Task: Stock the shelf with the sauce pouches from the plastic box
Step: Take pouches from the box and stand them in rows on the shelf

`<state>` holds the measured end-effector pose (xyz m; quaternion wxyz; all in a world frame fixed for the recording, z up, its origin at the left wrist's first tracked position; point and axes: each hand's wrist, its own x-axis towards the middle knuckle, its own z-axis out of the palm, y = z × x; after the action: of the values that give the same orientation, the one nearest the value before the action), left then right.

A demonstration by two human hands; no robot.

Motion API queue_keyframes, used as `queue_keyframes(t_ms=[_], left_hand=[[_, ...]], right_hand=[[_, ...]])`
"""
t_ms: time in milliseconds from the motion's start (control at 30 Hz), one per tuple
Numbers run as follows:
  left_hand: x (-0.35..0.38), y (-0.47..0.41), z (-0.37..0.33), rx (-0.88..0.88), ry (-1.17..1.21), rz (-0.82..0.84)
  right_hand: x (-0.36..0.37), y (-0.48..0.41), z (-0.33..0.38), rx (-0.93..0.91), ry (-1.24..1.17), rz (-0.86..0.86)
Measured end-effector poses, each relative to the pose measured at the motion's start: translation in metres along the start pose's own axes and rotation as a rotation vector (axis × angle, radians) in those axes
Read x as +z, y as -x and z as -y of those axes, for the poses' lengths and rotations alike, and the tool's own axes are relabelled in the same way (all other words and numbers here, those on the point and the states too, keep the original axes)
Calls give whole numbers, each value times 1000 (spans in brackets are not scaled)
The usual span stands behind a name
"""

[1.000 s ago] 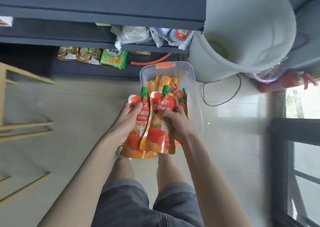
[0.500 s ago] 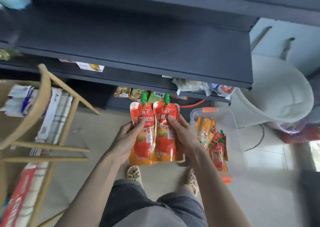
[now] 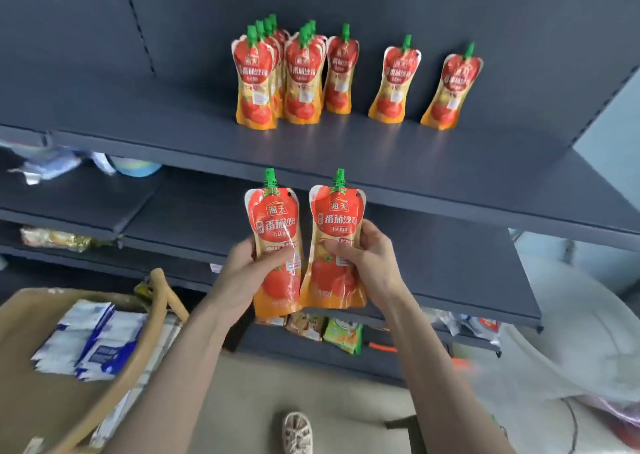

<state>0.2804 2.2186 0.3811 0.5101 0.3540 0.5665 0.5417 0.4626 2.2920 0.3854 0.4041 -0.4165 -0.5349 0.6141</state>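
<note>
Holding two sauce pouches upright at the centre of the frame, the person faces the dark shelving. The left hand (image 3: 247, 273) grips the left pouch (image 3: 277, 225) round its middle, thumb across the front. The right hand (image 3: 375, 263) grips the right pouch (image 3: 337, 218) the same way, its fingers (image 3: 372, 233) curled round the pouch's edge. Both pouches hang just below the front lip of the stocked shelf (image 3: 398, 162), not yet on it.

Up there a tight cluster of pouches (image 3: 280, 79) stands left of three single pouches (image 3: 394, 82), spaced out rightward. This looks like the carry-and-place step. The next move calls for lifting both over the lip and setting them on their bases; soft pouches probably tip easily. The plastic box is out of view. At lower left sits a cardboard box (image 3: 31, 315).
</note>
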Motion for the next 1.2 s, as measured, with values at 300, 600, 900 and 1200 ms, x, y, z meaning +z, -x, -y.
queue_keyframes(t_ms=[300,600,900,1200], left_hand=[[-36,-131,-84,283,-80,-129],[-70,-243,-132,384,-174,-169],[-106,-298,-134,429,-151,-21],[-122,-314,-109,364,-204,118]], right_hand=[[35,-132,62,-244,-18,-7],[69,-250,86,-331,-11,-89],[94,-298,77,-379,15,-209],[100,-295,41,-349,208,-285]])
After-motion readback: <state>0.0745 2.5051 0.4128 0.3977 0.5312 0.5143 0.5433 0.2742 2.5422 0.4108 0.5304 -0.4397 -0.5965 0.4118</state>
